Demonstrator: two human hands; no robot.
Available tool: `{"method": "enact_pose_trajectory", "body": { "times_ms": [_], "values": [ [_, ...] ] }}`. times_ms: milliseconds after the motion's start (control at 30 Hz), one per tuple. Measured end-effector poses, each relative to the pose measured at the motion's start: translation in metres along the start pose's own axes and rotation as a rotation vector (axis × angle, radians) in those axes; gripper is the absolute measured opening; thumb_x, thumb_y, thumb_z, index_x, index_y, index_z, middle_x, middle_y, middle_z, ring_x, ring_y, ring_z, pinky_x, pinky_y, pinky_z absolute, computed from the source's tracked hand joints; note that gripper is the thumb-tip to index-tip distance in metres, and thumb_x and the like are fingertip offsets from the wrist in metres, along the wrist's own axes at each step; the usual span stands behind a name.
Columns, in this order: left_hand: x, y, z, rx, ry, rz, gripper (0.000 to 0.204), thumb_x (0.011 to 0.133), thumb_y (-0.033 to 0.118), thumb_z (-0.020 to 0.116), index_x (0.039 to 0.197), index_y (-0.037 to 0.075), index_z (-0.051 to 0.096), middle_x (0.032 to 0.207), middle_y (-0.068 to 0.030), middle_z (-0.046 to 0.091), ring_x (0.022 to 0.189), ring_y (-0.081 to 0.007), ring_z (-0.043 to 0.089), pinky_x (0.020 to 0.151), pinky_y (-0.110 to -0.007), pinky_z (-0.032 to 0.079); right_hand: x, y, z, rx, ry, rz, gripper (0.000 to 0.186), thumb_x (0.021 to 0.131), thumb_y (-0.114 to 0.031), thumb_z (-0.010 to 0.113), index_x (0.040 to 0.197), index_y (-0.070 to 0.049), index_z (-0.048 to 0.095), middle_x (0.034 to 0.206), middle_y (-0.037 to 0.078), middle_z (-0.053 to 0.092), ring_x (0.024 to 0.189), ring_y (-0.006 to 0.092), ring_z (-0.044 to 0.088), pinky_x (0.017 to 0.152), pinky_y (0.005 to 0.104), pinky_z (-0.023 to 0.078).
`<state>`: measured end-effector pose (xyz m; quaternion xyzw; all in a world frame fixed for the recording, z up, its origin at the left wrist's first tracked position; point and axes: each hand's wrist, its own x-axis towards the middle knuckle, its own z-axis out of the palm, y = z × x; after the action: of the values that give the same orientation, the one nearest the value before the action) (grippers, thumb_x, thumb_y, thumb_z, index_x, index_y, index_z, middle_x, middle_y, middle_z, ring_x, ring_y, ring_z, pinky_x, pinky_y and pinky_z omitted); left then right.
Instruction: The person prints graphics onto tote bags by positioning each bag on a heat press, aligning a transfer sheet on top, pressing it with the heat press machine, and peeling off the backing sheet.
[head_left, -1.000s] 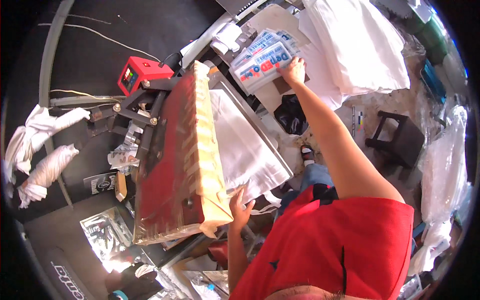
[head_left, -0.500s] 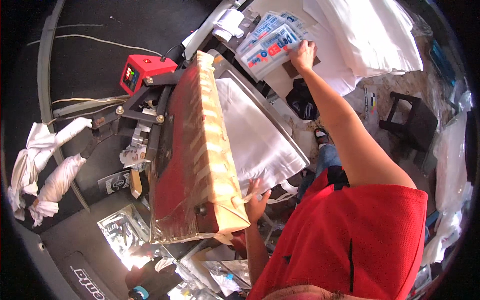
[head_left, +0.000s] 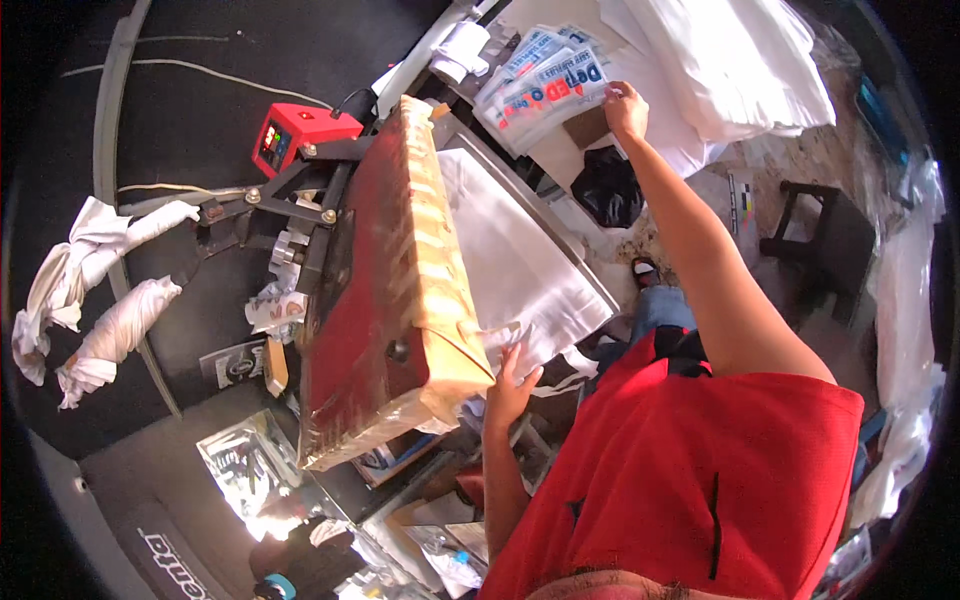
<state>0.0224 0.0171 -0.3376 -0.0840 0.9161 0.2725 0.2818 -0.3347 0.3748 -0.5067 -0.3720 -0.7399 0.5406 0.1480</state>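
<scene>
A heat press stands before me, its red upper plate [head_left: 375, 300] edged with tan tape and raised at a tilt. White cloth [head_left: 520, 270] lies over the lower plate. At the cloth's near end is my left hand [head_left: 508, 390], thumb and fingers apart, fingertips touching the fabric's edge. My right hand [head_left: 627, 110] reaches to the far side, fingers closed on the corner of a printed transfer sheet [head_left: 555, 88] with blue and red lettering. That sheet lifts over several similar sheets [head_left: 535, 52]. Beneath it a brown square [head_left: 587, 128] shows.
A red control box [head_left: 300, 135] sits left of the press. Two cloth-wrapped handles [head_left: 120, 330] stick out at far left. A pile of white fabric [head_left: 735, 70] fills the far right, with a black bag [head_left: 608, 188] below it. A black stool [head_left: 825, 235] stands at right.
My right hand has moved slightly right, drawing the transfer sheet's corner with it and tilting the sheet. My left hand's fingers have shifted a little at the cloth's edge.
</scene>
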Motion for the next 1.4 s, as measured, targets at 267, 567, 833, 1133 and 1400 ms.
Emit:
{"method": "enact_pose_trajectory", "body": {
  "times_ms": [267,567,833,1133,1400],
  "values": [
    [0.011,-0.008,-0.013,0.16,-0.1,0.096,0.072,0.086,0.042,0.07,0.142,0.006,0.044,0.136,-0.0332,0.047,0.124,-0.0445,0.051,0.1,-0.045,0.045,-0.001,0.029,-0.016,-0.088,0.139,0.068,0.024,0.08,-0.022,0.07,0.099,-0.007,0.069,0.091,0.021,0.07,0.091,0.0356,0.068,0.084,0.0406,0.052],
    [0.002,-0.017,-0.016,0.104,-0.105,0.166,0.071,0.087,0.04,0.07,0.142,0.005,0.043,0.141,-0.0347,0.04,0.13,-0.0438,0.044,0.104,-0.044,0.042,-0.003,0.04,-0.013,0.733,-0.371,0.199,0.015,0.086,-0.002,0.065,0.099,0.004,0.065,0.083,0.011,0.067,0.066,0.0165,0.067,0.059,0.0268,0.056],
    [0.004,-0.023,-0.013,0.121,-0.054,0.166,0.068,0.086,0.039,0.07,0.142,0.01,0.045,0.141,-0.0294,0.043,0.126,-0.0413,0.05,0.101,-0.043,0.045,0.002,0.037,-0.011,-0.122,-0.282,0.017,0.021,0.077,-0.011,0.063,0.095,-0.003,0.07,0.08,0.016,0.07,0.078,0.0317,0.07,0.075,0.0369,0.057],
    [0.002,-0.02,-0.009,0.104,-0.035,0.124,0.067,0.086,0.039,0.07,0.141,0.009,0.046,0.14,-0.0305,0.044,0.127,-0.0414,0.048,0.101,-0.043,0.044,-0.007,0.031,-0.001,-0.477,-0.041,-0.507,0.029,0.086,-0.014,0.052,0.113,-0.009,0.058,0.095,0.024,0.068,0.096,0.0415,0.066,0.083,0.0498,0.052],
    [0.003,-0.019,-0.003,0.058,-0.058,0.121,0.072,0.087,0.041,0.069,0.143,0.006,0.042,0.144,-0.034,0.037,0.133,-0.0432,0.041,0.107,-0.044,0.039,-0.025,0.01,-0.003,-0.453,-0.257,-0.385,0.051,0.074,-0.03,0.075,0.119,-0.012,0.062,0.106,0.021,0.068,0.105,0.0374,0.064,0.089,0.0438,0.052]
  ]
}}
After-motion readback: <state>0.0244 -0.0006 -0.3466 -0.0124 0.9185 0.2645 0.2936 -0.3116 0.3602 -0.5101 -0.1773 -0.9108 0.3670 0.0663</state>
